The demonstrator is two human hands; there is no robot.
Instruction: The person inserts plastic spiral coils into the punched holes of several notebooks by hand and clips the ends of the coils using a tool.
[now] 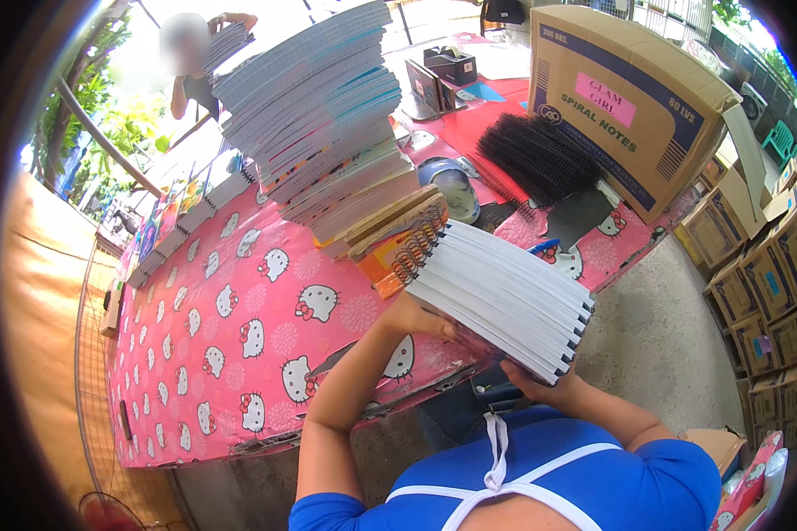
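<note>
Between my two hands I hold a thick stack of spiral notebooks (505,288), its white page edges facing up and coils showing at both ends. My left hand (422,320) grips the stack's left near side, close to the coils. My right hand (537,387) supports its near right corner from below; some of its fingers are hidden. The stack is tilted above the near edge of a pink table (248,376) with a printed cover. Just beyond it are a wooden block (397,221), a blue pen (545,246) and a pile of black spiral coils (540,157).
A tall, leaning pile of page blocks (319,115) stands beyond my left hand. Bound notebooks (186,217) line the table's far left. A large cardboard box (624,102) and a tape dispenser (450,65) sit farther back. Stacked cartons (770,274) fill the right; another person stands far left.
</note>
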